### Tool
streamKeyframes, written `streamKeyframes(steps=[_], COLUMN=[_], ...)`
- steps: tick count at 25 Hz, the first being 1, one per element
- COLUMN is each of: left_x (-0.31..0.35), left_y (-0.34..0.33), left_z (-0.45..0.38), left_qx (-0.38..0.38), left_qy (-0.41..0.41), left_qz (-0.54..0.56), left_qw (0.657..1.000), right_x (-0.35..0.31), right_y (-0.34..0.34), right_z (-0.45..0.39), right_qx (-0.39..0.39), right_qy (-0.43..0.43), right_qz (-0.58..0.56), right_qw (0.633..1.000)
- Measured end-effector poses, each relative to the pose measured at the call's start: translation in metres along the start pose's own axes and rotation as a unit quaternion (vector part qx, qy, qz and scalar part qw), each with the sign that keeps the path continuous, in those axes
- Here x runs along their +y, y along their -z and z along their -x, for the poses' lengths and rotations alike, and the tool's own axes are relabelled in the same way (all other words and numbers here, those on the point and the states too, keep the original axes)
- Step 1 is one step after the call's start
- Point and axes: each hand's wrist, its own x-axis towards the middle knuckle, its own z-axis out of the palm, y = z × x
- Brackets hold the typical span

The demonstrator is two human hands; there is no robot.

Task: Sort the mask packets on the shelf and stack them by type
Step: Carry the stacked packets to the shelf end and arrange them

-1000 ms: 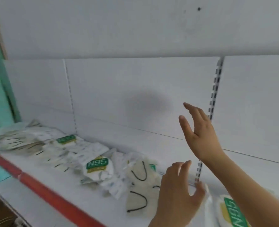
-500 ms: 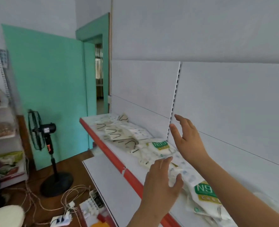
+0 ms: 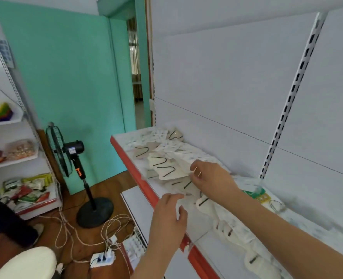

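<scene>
A white metal shelf with a red front edge (image 3: 146,184) runs from the teal doorway toward the camera, backed by white panels and a slotted upright (image 3: 287,101). Along it lies a loose spread of clear plastic mask packets (image 3: 166,156), overlapping at mixed angles. Beyond the shelf, a black pedestal fan (image 3: 66,152) stands on the wooden floor among cables.

The right hand (image 3: 211,178) reaches over the middle of the pile, its fingers (image 3: 194,170) curled, pinching the near corner of a flat cream mask packet with black ear loops (image 3: 166,168), whose long axis points away along the shelf. A green-labelled packet (image 3: 257,195) lies just behind the right forearm. The left hand (image 3: 169,216) hovers at the red edge, fingers relaxed and empty.
</scene>
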Motion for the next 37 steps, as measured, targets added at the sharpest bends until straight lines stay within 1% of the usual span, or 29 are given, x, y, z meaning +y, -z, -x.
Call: streamKeyframes(steps=[1,2,4,7,8,10,11,12,13,14,15,16,17,18,19,20,21,23,25,28,29,30,31,32,33,34,35,36,37], left_x=[-0.012,-0.023,-0.037,-0.048,-0.051,-0.053,-0.052,-0.049,-0.044,-0.038,-0.034,-0.031,-0.028,-0.027,-0.025,-0.023,-0.019,-0.011,-0.007,-0.007,-0.008,-0.010,-0.010,-0.012,-0.018,-0.020,-0.024,-0.027,-0.029], left_y=[0.004,0.007,0.013,0.021,0.023,0.029,0.032,0.037,0.042,0.047,0.053,0.057,0.062,0.063,0.065,0.065,0.064,0.058,0.047,0.030,0.025,0.021,0.020,0.018,0.014,0.014,0.013,0.012,0.012], left_z=[-0.011,-0.020,-0.031,-0.040,-0.042,-0.049,-0.053,-0.058,-0.066,-0.074,-0.078,-0.081,-0.083,-0.084,-0.084,-0.084,-0.083,-0.084,-0.083,-0.082,-0.082,-0.083,-0.084,-0.084,-0.086,-0.086,-0.086,-0.085,-0.084], left_qx=[0.004,0.009,0.023,0.037,0.031,-0.004,-0.028,-0.061,-0.110,-0.162,-0.213,-0.256,-0.296,-0.328,-0.350,-0.357,-0.363,-0.372,-0.367,-0.392,-0.399,-0.397,-0.391,-0.383,-0.376,-0.371,-0.362,-0.359,-0.368], left_qy=[0.021,0.035,0.045,0.055,0.065,0.114,0.161,0.219,0.278,0.325,0.350,0.354,0.343,0.323,0.305,0.299,0.298,0.309,0.317,0.317,0.312,0.311,0.309,0.302,0.292,0.276,0.266,0.262,0.263], left_qz=[0.000,0.004,0.013,0.043,0.066,0.147,0.229,0.332,0.439,0.524,0.581,0.617,0.644,0.663,0.676,0.680,0.669,0.631,0.602,0.567,0.547,0.522,0.506,0.494,0.481,0.459,0.444,0.437,0.426], left_qw=[1.000,0.999,0.999,0.997,0.995,0.982,0.960,0.915,0.847,0.771,0.704,0.655,0.617,0.590,0.572,0.566,0.576,0.607,0.634,0.652,0.667,0.688,0.704,0.720,0.736,0.759,0.776,0.782,0.784], right_x=[-0.001,0.000,0.004,0.006,0.004,-0.006,-0.010,-0.013,-0.019,-0.026,-0.034,-0.040,-0.043,-0.042,-0.038,-0.031,-0.024,-0.016,-0.012,-0.015,-0.015,-0.016,-0.018,-0.023,-0.029,-0.038,-0.048,-0.054,-0.057], right_y=[-0.022,-0.043,-0.070,-0.078,-0.073,-0.055,-0.046,-0.037,-0.028,-0.023,-0.022,-0.025,-0.030,-0.036,-0.043,-0.049,-0.055,-0.065,-0.069,-0.061,-0.058,-0.055,-0.052,-0.049,-0.046,-0.044,-0.044,-0.045,-0.045], right_z=[-0.008,-0.015,-0.023,-0.037,-0.039,-0.039,-0.035,-0.030,-0.023,-0.013,-0.002,0.011,0.025,0.039,0.050,0.059,0.070,0.089,0.102,0.114,0.114,0.110,0.101,0.087,0.067,0.044,0.020,-0.003,-0.023], right_qx=[-0.052,-0.088,-0.119,-0.098,-0.089,-0.066,-0.041,-0.010,0.017,0.040,0.079,0.133,0.173,0.198,0.207,0.200,0.189,0.167,0.146,0.097,0.091,0.096,0.123,0.161,0.180,0.158,0.097,0.010,-0.069], right_qy=[0.001,-0.010,-0.048,-0.067,-0.067,-0.103,-0.121,-0.138,-0.152,-0.144,-0.108,-0.051,-0.004,0.031,0.053,0.046,0.024,-0.027,-0.056,-0.106,-0.124,-0.142,-0.151,-0.148,-0.133,-0.109,-0.082,-0.070,-0.070], right_qz=[0.071,0.136,0.204,0.219,0.225,0.223,0.201,0.176,0.157,0.153,0.149,0.145,0.143,0.136,0.130,0.112,0.091,0.053,0.023,-0.069,-0.097,-0.110,-0.098,-0.066,-0.036,-0.016,-0.010,-0.012,-0.007], right_qw=[0.996,0.987,0.971,0.968,0.968,0.967,0.971,0.975,0.976,0.977,0.980,0.979,0.975,0.970,0.968,0.972,0.978,0.984,0.987,0.987,0.983,0.979,0.976,0.974,0.974,0.981,0.992,0.997,0.995])
